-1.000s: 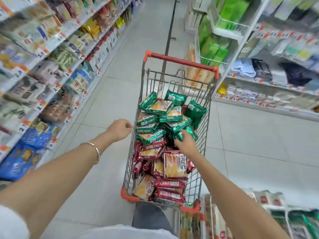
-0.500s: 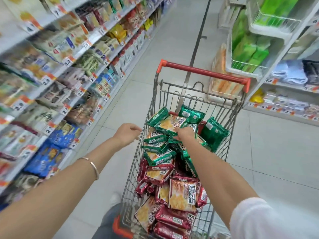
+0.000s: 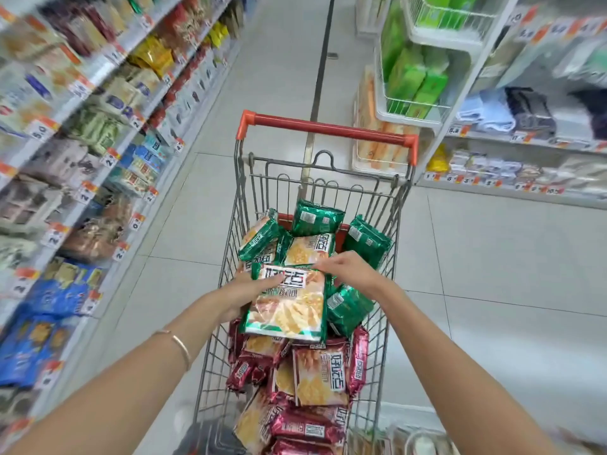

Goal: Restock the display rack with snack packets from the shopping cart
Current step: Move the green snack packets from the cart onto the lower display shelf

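Fingers [image 3: 328, 266] pinch a glossy green-edged snack packet [image 3: 289, 305].

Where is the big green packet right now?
The green packet is mid-frame in the head view, over the shopping cart, held between the left hand and right hand, just above the red packets.

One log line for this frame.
phase: pick | left hand: grips green packet | right hand: holds its top edge | cart: below packet
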`<state>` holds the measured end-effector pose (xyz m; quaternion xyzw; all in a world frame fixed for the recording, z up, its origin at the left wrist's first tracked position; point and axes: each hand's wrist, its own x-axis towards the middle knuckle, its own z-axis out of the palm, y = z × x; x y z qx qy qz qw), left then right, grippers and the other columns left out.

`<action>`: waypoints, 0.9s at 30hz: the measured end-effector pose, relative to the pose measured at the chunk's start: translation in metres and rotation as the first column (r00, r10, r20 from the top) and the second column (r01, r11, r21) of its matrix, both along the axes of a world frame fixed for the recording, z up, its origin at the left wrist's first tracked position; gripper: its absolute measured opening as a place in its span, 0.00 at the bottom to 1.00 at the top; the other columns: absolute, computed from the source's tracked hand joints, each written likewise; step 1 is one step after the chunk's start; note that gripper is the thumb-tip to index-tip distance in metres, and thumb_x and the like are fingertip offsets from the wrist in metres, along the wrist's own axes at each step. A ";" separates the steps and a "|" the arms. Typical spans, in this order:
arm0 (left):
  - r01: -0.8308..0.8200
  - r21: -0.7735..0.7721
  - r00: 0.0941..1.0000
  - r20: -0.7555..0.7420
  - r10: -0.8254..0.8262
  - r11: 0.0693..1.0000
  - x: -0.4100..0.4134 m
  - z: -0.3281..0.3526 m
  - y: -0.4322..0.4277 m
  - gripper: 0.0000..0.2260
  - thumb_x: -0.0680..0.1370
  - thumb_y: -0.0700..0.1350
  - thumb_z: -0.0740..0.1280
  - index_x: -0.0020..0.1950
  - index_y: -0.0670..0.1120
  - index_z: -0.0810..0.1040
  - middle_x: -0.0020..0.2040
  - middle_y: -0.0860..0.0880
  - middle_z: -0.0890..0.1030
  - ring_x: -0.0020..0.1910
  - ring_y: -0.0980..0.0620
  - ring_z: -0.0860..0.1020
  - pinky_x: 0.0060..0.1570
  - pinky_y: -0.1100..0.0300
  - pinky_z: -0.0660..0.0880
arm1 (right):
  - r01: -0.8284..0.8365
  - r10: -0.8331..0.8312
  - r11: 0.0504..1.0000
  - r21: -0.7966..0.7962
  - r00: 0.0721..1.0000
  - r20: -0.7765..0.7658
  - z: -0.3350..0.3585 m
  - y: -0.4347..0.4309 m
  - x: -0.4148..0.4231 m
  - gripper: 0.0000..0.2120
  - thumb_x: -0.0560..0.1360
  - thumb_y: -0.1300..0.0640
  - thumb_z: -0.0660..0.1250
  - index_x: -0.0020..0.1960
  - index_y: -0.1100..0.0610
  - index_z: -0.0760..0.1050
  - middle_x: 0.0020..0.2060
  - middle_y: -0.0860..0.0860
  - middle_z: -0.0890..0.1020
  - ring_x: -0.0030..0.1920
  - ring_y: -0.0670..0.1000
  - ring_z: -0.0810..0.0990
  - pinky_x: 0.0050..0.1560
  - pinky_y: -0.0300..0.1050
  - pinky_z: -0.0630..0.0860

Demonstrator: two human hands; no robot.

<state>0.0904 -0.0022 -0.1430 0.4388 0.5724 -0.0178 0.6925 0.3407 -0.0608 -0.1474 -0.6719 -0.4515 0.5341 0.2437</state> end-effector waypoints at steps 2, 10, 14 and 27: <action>-0.149 0.018 0.989 0.008 0.149 0.989 -0.019 -0.003 0.002 0.50 0.58 0.65 0.81 0.73 0.46 0.66 0.69 0.39 0.75 0.66 0.38 0.76 0.65 0.38 0.72 | 0.282 -0.279 0.959 -0.015 0.955 0.101 -0.018 0.015 -0.001 0.17 0.78 0.46 0.68 0.43 0.60 0.83 0.45 0.55 0.86 0.31 0.51 0.79 0.37 0.42 0.78; -0.398 -0.022 0.916 0.037 0.398 0.917 -0.079 0.015 0.014 0.20 0.78 0.61 0.65 0.55 0.44 0.78 0.50 0.40 0.86 0.43 0.41 0.85 0.40 0.52 0.82 | 0.493 -0.456 0.860 -0.134 0.859 0.230 -0.054 0.038 -0.026 0.18 0.76 0.50 0.72 0.35 0.59 0.69 0.30 0.54 0.77 0.30 0.52 0.84 0.31 0.46 0.75; -0.390 -0.033 0.919 0.054 0.391 0.920 -0.074 0.019 0.013 0.29 0.77 0.69 0.56 0.55 0.44 0.76 0.51 0.40 0.86 0.47 0.41 0.85 0.48 0.49 0.81 | 0.434 -0.412 0.897 -0.080 0.889 0.201 -0.031 0.019 -0.003 0.19 0.74 0.52 0.75 0.30 0.58 0.72 0.28 0.52 0.76 0.29 0.48 0.79 0.32 0.42 0.70; -0.197 -0.098 0.965 0.157 0.211 0.975 -0.012 0.048 -0.012 0.25 0.81 0.64 0.57 0.55 0.42 0.76 0.45 0.42 0.86 0.40 0.47 0.85 0.41 0.53 0.81 | 0.196 -0.294 0.955 -0.222 0.713 -0.637 0.015 -0.032 -0.032 0.25 0.73 0.50 0.73 0.67 0.54 0.72 0.70 0.57 0.72 0.67 0.63 0.73 0.62 0.68 0.74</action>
